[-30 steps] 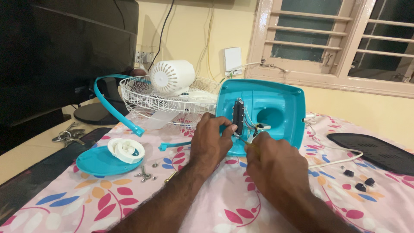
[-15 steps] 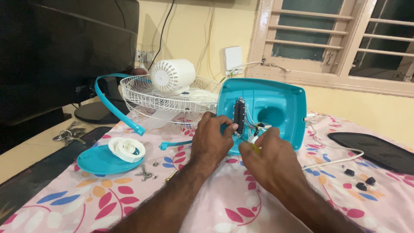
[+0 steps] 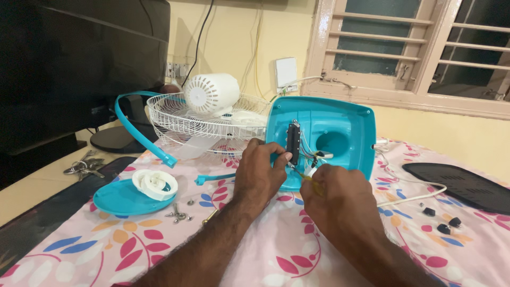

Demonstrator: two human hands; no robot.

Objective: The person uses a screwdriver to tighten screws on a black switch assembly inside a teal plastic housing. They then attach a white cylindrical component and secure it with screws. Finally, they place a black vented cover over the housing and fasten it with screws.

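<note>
A teal fan base [image 3: 340,133] stands on edge on the flowered cloth, its hollow underside facing me. A black switch block [image 3: 293,142] with thin wires is mounted inside it. My left hand [image 3: 260,172] grips the base's lower left edge, thumb against the switch block. My right hand [image 3: 334,199] is closed around a thin yellow-handled tool [image 3: 311,180] whose tip reaches the wires under the switch block.
A white wire fan guard [image 3: 196,125] with a white motor housing [image 3: 212,93] lies behind. A teal ring [image 3: 138,130], teal disc [image 3: 117,199] with a white part [image 3: 154,183], loose screws [image 3: 178,212], keys [image 3: 82,167], a white cord [image 3: 419,188], small black knobs [image 3: 438,220] and a black panel [image 3: 462,183] surround the work.
My right hand has shifted slightly left and up toward the switch wires. The left hand stays on the base, which has not moved.
</note>
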